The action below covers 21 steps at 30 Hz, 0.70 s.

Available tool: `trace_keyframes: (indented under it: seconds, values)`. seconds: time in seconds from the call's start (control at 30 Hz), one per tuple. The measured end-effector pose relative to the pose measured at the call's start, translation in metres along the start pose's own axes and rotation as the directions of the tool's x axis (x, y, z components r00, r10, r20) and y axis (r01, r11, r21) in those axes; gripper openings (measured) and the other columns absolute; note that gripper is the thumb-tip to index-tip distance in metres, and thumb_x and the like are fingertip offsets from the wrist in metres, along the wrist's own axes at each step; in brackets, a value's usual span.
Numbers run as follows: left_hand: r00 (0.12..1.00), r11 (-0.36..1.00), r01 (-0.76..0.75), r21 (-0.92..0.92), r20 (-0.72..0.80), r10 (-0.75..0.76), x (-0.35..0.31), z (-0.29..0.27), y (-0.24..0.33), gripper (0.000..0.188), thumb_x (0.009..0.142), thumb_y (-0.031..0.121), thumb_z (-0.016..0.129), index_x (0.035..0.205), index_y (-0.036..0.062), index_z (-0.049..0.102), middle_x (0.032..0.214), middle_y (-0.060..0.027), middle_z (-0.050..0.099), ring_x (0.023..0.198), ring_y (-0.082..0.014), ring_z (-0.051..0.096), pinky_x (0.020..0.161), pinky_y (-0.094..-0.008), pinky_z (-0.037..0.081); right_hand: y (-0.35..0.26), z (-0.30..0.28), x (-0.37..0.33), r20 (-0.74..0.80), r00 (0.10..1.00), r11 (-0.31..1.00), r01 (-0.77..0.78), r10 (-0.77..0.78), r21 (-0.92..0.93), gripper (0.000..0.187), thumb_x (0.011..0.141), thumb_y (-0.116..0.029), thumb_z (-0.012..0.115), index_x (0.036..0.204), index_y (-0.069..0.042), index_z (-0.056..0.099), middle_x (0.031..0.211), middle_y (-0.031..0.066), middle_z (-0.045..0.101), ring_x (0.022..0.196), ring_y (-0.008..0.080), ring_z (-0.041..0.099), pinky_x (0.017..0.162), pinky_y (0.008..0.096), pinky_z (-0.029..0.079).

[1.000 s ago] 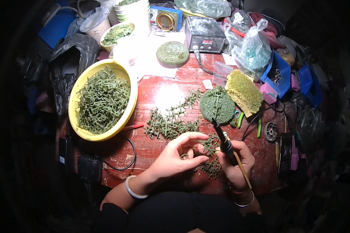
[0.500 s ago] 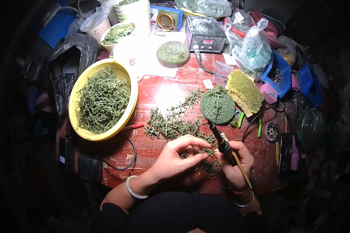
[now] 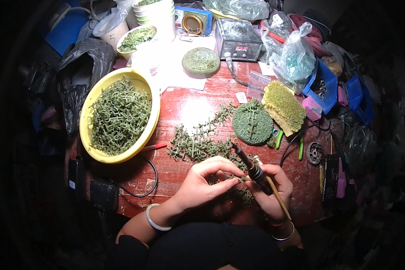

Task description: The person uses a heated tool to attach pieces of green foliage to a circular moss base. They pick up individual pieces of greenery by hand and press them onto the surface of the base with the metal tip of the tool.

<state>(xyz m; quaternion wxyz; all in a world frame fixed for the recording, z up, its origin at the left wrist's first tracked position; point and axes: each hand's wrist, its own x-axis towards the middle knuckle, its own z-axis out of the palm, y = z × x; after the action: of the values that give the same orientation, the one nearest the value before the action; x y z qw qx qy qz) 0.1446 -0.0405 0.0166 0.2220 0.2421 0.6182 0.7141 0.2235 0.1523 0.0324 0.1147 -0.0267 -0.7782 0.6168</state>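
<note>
A red, worn bench carries a round yellow bowl at left, heaped with green plastic sprigs. Near centre, the right hand has its grip closed on a soldering iron, long axis pointing far-left. The left hand pinches 1 green sprig at the tip.
</note>
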Motion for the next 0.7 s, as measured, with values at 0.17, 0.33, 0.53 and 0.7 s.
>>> trace_keyframes:
  seconds: [0.17, 0.33, 0.53, 0.7]
  values:
    - [1.0, 1.0, 0.007, -0.004, -0.02, -0.007, -0.002, -0.003, -0.001, 0.017, 0.089, 0.002, 0.07, 0.105, 0.0038, 0.072, 0.102, -0.0027, 0.067, 0.087, -0.0063, 0.058, 0.072, -0.0205, 0.045, -0.012, -0.006, -0.002, -0.006, 0.998, 0.991, 0.056, -0.058, -0.119, 0.025, 0.092, -0.005, 0.068, 0.114, 0.004, 0.061, 0.098, 0.0139, 0.072, 0.088, 0.0184, 0.072, 0.077, 0.0294, 0.056]
    - [0.982, 0.945, 0.182, -0.272, 0.002, -0.189, -0.002, -0.003, 0.0, 0.015, 0.091, 0.003, 0.069, 0.107, 0.0031, 0.07, 0.102, -0.0004, 0.066, 0.088, -0.0046, 0.058, 0.075, -0.0211, 0.046, -0.016, -0.012, 0.001, 0.028, 0.992, 0.992, 0.126, -0.125, -0.022, 0.017, 0.091, -0.005, 0.069, 0.107, 0.002, 0.068, 0.089, 0.0133, 0.071, 0.077, 0.0209, 0.07, 0.069, 0.0303, 0.054]
    - [0.973, 0.928, 0.207, -0.31, -0.037, -0.229, -0.003, -0.003, 0.0, 0.016, 0.09, -0.002, 0.069, 0.105, 0.0016, 0.065, 0.101, -0.0041, 0.066, 0.094, -0.0105, 0.062, 0.085, -0.0265, 0.05, -0.014, -0.005, 0.002, 0.018, 0.986, 0.983, 0.167, -0.166, -0.081, 0.015, 0.089, -0.004, 0.071, 0.103, 0.0, 0.07, 0.084, 0.014, 0.07, 0.073, 0.023, 0.07, 0.065, 0.0303, 0.053]
    - [0.975, 0.934, 0.193, -0.301, -0.05, -0.218, -0.003, -0.002, -0.003, 0.016, 0.09, 0.0, 0.07, 0.105, 0.0028, 0.066, 0.1, -0.0014, 0.066, 0.088, -0.006, 0.058, 0.078, -0.0222, 0.047, -0.016, -0.004, 0.003, 0.023, 0.981, 0.976, 0.194, -0.193, -0.099, 0.016, 0.087, -0.003, 0.072, 0.102, 0.0, 0.071, 0.084, 0.013, 0.07, 0.073, 0.0226, 0.07, 0.063, 0.0302, 0.053]
